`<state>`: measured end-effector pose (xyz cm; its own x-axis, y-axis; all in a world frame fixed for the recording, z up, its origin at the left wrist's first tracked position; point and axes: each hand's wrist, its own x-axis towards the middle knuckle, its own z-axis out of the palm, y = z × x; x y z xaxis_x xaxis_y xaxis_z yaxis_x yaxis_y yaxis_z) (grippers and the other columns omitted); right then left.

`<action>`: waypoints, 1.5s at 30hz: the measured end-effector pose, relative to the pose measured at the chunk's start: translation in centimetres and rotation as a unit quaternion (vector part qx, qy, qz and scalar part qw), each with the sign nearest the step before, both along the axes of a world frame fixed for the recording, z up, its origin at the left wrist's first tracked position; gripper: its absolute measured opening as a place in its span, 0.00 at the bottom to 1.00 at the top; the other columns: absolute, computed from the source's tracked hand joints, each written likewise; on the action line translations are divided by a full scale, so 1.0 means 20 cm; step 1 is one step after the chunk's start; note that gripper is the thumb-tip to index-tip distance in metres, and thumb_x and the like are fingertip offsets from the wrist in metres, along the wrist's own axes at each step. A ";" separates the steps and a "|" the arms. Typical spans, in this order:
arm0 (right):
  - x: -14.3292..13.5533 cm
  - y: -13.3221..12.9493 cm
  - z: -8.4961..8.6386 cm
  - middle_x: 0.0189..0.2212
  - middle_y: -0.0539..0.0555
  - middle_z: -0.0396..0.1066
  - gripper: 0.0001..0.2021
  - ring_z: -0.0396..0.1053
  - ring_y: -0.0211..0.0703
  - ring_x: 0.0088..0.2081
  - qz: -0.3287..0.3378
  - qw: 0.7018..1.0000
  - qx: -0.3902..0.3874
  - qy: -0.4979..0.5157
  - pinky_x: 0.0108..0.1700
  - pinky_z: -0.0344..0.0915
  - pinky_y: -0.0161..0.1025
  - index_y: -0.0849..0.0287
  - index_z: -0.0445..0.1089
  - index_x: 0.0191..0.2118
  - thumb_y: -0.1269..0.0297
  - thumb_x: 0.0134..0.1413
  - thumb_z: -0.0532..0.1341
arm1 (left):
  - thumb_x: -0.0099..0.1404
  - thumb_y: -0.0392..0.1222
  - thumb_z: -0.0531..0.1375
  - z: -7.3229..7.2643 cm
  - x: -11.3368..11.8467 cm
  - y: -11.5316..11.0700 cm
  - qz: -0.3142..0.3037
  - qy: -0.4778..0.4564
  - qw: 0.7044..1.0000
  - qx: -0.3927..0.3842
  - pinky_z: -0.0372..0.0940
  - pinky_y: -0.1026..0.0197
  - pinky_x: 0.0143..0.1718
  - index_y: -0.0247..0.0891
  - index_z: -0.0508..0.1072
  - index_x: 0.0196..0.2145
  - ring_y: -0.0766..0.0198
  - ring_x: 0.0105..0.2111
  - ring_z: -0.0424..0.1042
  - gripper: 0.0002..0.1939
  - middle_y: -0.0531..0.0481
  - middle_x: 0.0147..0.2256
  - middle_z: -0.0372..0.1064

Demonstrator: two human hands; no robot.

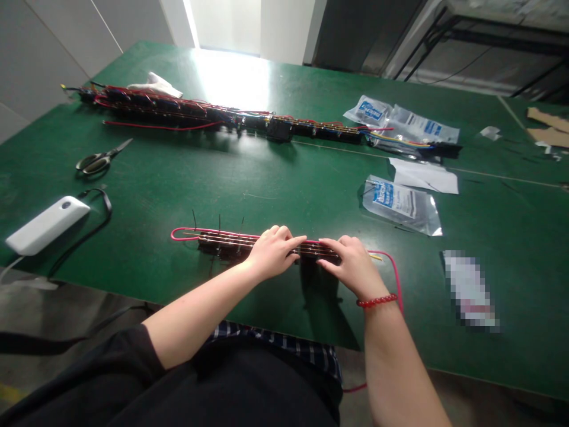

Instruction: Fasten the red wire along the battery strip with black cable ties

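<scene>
A short black bar with wires running along it lies near the table's front edge. My left hand grips the middle of this bar, thumb on the near side and fingers over the top. Further right, my right hand holds the same bar between thumb and fingers. A red cable loops out past the bar's left end, and its other length drops off the table edge on the right. Thin black cable ties stick up from the left part. The parts under my palms are hidden.
A longer wired black assembly stretches across the back. Scissors and a white power strip are on the left. Clear plastic bags and a white paper lie on the right, near a blurred-out packet.
</scene>
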<state>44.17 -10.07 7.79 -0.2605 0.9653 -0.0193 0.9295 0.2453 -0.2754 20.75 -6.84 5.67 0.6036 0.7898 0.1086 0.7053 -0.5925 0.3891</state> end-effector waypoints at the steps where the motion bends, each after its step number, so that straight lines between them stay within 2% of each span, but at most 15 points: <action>1: 0.00 0.00 -0.01 0.34 0.55 0.66 0.19 0.63 0.49 0.39 -0.002 1.000 0.003 0.005 0.42 0.62 0.43 0.50 0.71 0.52 0.57 0.54 0.63 | 0.66 0.46 0.59 0.00 0.00 0.00 0.002 0.002 1.000 0.002 0.64 0.53 0.46 0.49 0.67 0.59 0.55 0.43 0.63 0.23 0.46 0.43 0.65; 8: -0.03 -0.01 -0.02 0.34 0.55 0.66 0.13 0.63 0.48 0.39 -0.007 1.000 0.017 0.015 0.42 0.62 0.42 0.52 0.72 0.49 0.61 0.59 0.58 | 0.66 0.45 0.59 0.01 0.00 -0.01 0.001 0.007 1.000 0.006 0.63 0.53 0.45 0.50 0.69 0.57 0.55 0.43 0.63 0.21 0.46 0.43 0.66; 14: -0.06 -0.01 -0.03 0.33 0.55 0.67 0.11 0.63 0.47 0.39 -0.016 1.000 0.016 0.017 0.43 0.61 0.42 0.53 0.72 0.46 0.64 0.59 0.57 | 0.65 0.46 0.59 0.01 0.00 -0.01 0.004 0.010 1.000 0.004 0.63 0.53 0.45 0.50 0.69 0.56 0.55 0.44 0.64 0.21 0.46 0.43 0.67; 18: -0.06 -0.01 -0.04 0.34 0.55 0.69 0.10 0.63 0.48 0.39 -0.015 0.999 0.013 0.027 0.42 0.61 0.42 0.53 0.72 0.44 0.64 0.59 0.56 | 0.66 0.45 0.58 0.02 0.01 0.00 -0.007 0.006 1.000 0.004 0.61 0.51 0.48 0.49 0.69 0.55 0.54 0.48 0.66 0.19 0.47 0.49 0.68; 21: -0.06 0.00 -0.04 0.34 0.54 0.70 0.10 0.64 0.47 0.39 -0.013 0.999 0.014 0.038 0.42 0.61 0.41 0.53 0.72 0.43 0.64 0.58 0.56 | 0.66 0.45 0.59 0.04 0.03 0.01 -0.027 -0.001 1.000 0.014 0.60 0.49 0.52 0.44 0.70 0.52 0.54 0.52 0.66 0.18 0.46 0.54 0.67; 24: -0.06 0.00 -0.04 0.34 0.54 0.70 0.10 0.65 0.47 0.39 -0.017 0.999 0.007 0.045 0.42 0.61 0.41 0.54 0.72 0.43 0.64 0.58 0.56 | 0.63 0.52 0.61 0.05 0.07 0.03 -0.043 0.011 0.999 0.003 0.61 0.50 0.51 0.39 0.71 0.47 0.53 0.48 0.70 0.19 0.43 0.48 0.73; 27: -0.05 -0.01 -0.04 0.34 0.54 0.70 0.11 0.66 0.46 0.39 -0.022 0.999 0.005 0.048 0.42 0.61 0.41 0.54 0.72 0.43 0.64 0.58 0.56 | 0.62 0.55 0.61 0.04 0.11 0.04 -0.045 0.025 0.999 -0.018 0.64 0.52 0.46 0.39 0.70 0.48 0.53 0.42 0.74 0.22 0.45 0.39 0.76; 30: -0.05 0.00 -0.05 0.34 0.55 0.70 0.11 0.66 0.47 0.39 -0.021 0.998 0.007 0.053 0.42 0.62 0.40 0.55 0.72 0.44 0.64 0.58 0.56 | 0.63 0.55 0.61 0.02 0.12 0.06 -0.043 0.007 0.999 -0.020 0.66 0.55 0.44 0.43 0.71 0.51 0.54 0.42 0.75 0.22 0.47 0.41 0.77; 34: -0.05 0.00 -0.06 0.34 0.55 0.69 0.11 0.66 0.48 0.39 -0.026 0.998 0.014 0.061 0.42 0.62 0.41 0.55 0.72 0.44 0.64 0.57 0.56 | 0.64 0.54 0.61 -0.01 0.11 0.07 -0.046 -0.025 0.998 -0.020 0.66 0.57 0.47 0.45 0.74 0.49 0.57 0.45 0.75 0.18 0.49 0.46 0.76; 38: -0.07 -0.01 -0.05 0.35 0.56 0.69 0.10 0.65 0.49 0.40 -0.041 0.997 0.018 0.057 0.43 0.62 0.42 0.55 0.71 0.42 0.65 0.56 0.56 | 0.64 0.55 0.61 -0.02 0.11 0.07 -0.040 -0.024 0.999 -0.026 0.67 0.57 0.45 0.46 0.74 0.49 0.57 0.44 0.76 0.19 0.50 0.44 0.77; 41: -0.09 -0.03 -0.02 0.38 0.56 0.69 0.12 0.64 0.51 0.42 -0.047 0.996 0.034 0.066 0.46 0.62 0.45 0.54 0.70 0.45 0.65 0.54 0.57 | 0.64 0.56 0.60 -0.02 0.11 0.06 -0.034 -0.019 0.999 -0.021 0.67 0.57 0.43 0.46 0.74 0.50 0.57 0.42 0.76 0.19 0.50 0.44 0.77; 45: -0.04 -0.07 0.03 0.43 0.57 0.69 0.20 0.63 0.52 0.45 -0.063 0.991 0.079 0.084 0.51 0.60 0.48 0.54 0.66 0.53 0.64 0.54 0.56 | 0.64 0.56 0.60 -0.03 0.11 0.06 -0.031 -0.020 0.999 -0.013 0.68 0.58 0.41 0.46 0.74 0.49 0.57 0.41 0.77 0.19 0.50 0.44 0.78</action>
